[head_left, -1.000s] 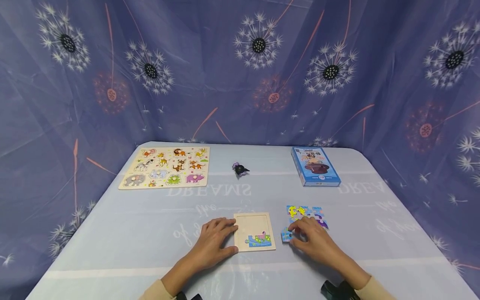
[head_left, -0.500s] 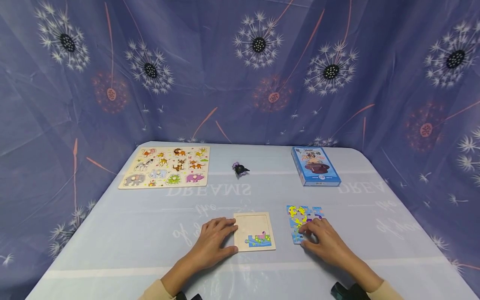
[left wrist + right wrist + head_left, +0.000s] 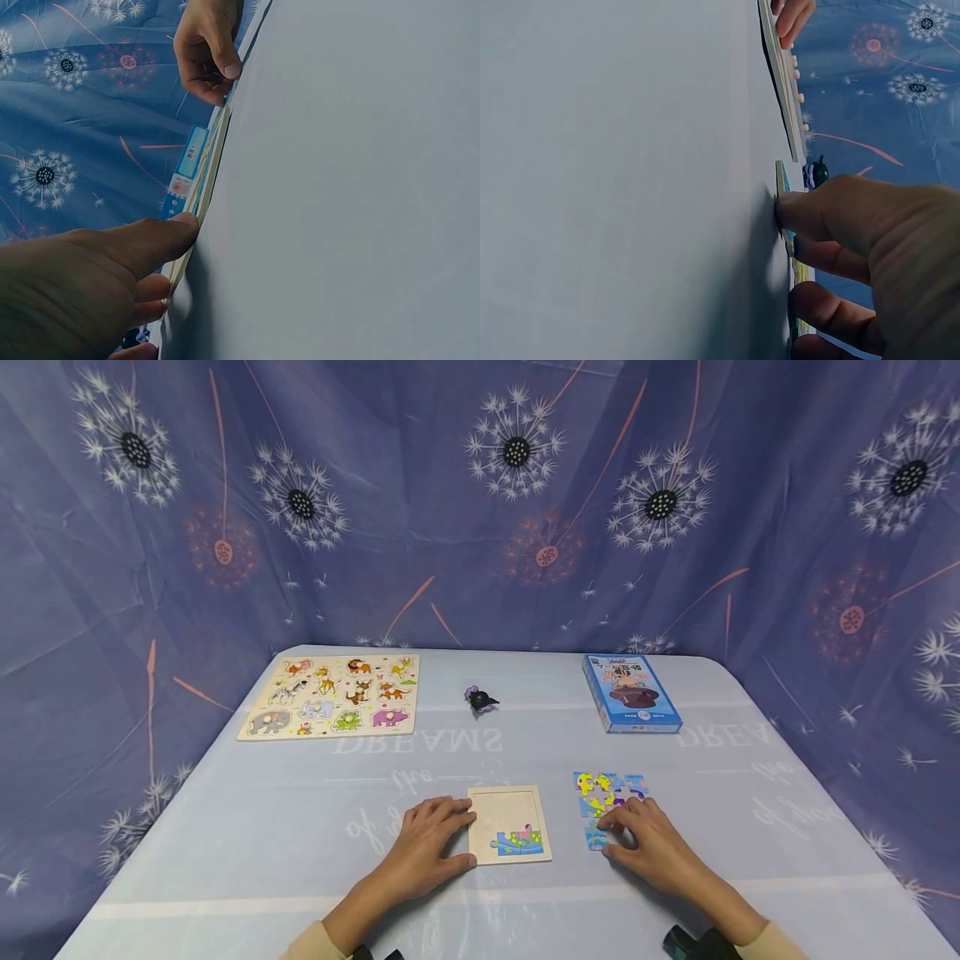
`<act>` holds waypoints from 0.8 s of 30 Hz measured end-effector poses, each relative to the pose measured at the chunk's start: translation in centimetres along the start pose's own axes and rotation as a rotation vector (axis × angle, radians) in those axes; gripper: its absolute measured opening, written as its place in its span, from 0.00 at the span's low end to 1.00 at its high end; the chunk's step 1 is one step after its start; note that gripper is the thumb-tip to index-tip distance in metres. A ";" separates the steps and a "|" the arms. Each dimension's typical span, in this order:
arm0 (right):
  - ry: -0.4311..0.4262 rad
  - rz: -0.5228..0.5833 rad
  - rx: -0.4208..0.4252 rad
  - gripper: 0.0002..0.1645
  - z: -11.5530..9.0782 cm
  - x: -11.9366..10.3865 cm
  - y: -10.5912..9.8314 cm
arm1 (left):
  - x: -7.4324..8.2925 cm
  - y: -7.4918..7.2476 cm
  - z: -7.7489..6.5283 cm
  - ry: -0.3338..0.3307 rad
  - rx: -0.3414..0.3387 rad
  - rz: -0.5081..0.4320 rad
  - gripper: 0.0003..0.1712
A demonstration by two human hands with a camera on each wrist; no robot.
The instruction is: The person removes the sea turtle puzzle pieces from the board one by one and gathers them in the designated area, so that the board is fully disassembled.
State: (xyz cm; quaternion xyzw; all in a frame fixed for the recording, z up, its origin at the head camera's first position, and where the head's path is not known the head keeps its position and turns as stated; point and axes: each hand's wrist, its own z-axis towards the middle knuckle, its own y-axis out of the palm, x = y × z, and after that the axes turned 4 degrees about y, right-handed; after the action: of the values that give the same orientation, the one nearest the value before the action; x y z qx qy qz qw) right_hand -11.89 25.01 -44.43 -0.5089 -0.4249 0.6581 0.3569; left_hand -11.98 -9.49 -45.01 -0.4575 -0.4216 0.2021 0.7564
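Observation:
A small square wooden puzzle tray (image 3: 495, 810) lies flat, with a few joined jigsaw pieces (image 3: 519, 842) in its lower right corner. My left hand (image 3: 431, 835) rests along the tray's left edge, thumb at the near corner and fingers spread farther up. To the right, several blue, yellow and purple pieces (image 3: 592, 783) lie grouped on the table. At their near left corner, my right hand (image 3: 648, 839) pinches a blue jigsaw piece (image 3: 595, 838) between thumb and forefinger. That piece (image 3: 781, 174) shows edge-on in the right wrist view. The right hand hides part of the group.
Behind on the left lies a wooden animal peg puzzle (image 3: 337, 693). A small black object with purple parts (image 3: 480, 697) sits at the back middle. The blue box (image 3: 633, 693) is at back right. A dandelion-patterned curtain (image 3: 420, 568) hangs beyond the table.
My right hand has moved a little right, bringing the blue jigsaw piece up beside the grouped pieces, and has hardly moved in the last half second. The left hand stays on the tray.

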 end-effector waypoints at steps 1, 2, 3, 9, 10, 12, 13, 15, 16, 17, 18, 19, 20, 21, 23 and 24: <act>0.000 -0.003 -0.004 0.15 0.0 0.0 0.0 | 0.0 0.0 0.0 -0.001 -0.001 0.000 0.31; 0.000 -0.004 -0.005 0.15 0.0 0.0 0.0 | 0.0 0.0 0.0 -0.002 -0.003 -0.001 0.31; 0.000 -0.006 -0.006 0.15 0.0 0.0 0.0 | 0.0 0.0 0.0 -0.001 -0.004 0.001 0.31; 0.005 0.013 -0.005 0.15 0.1 -0.1 0.0 | 0.0 -0.1 0.0 0.004 -0.001 0.006 0.32; 0.005 0.020 -0.004 0.15 0.1 -0.2 0.0 | 0.0 0.0 0.0 0.004 -0.001 0.004 0.32; 0.001 0.030 0.000 0.15 0.2 -0.5 0.0 | -0.1 0.0 0.0 0.004 -0.001 0.004 0.32; -0.001 0.034 0.001 0.15 0.3 -0.7 0.0 | -0.1 0.0 0.0 0.004 -0.001 0.003 0.32; -0.025 0.039 0.008 0.15 0.4 -1.2 0.2 | -0.2 0.0 0.0 0.003 0.000 0.004 0.32; -0.037 0.043 0.009 0.14 0.5 -1.5 0.2 | -0.2 0.0 0.0 0.003 0.000 0.003 0.32; -0.049 0.046 0.009 0.14 0.6 -1.9 0.3 | -0.2 0.0 0.0 0.004 0.001 0.005 0.32; -0.060 0.050 0.008 0.15 0.8 -2.3 0.5 | -0.2 0.0 0.0 0.004 0.002 0.006 0.32; -0.076 0.051 0.004 0.15 0.9 -2.7 0.6 | -0.2 0.0 0.0 0.004 0.004 0.007 0.32; -0.094 0.056 0.001 0.15 1.0 -3.1 0.8 | -0.2 0.0 0.0 0.005 0.004 0.007 0.32; -0.106 0.060 -0.008 0.15 1.1 -3.6 0.9 | -0.2 0.0 0.0 0.005 0.004 0.007 0.32; -0.134 0.069 -0.022 0.15 1.4 -4.5 1.3 | -0.1 0.0 0.0 0.005 0.004 0.007 0.32; -0.150 0.074 -0.027 0.15 1.5 -4.9 1.5 | -0.1 0.0 0.0 0.004 0.003 0.006 0.32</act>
State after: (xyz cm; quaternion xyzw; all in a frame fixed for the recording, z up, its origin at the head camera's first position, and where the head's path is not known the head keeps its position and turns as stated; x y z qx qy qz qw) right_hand -12.27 19.73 -43.80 -0.4784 -0.4404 0.7011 0.2927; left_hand -12.00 -9.55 -45.08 -0.4580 -0.4183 0.2041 0.7574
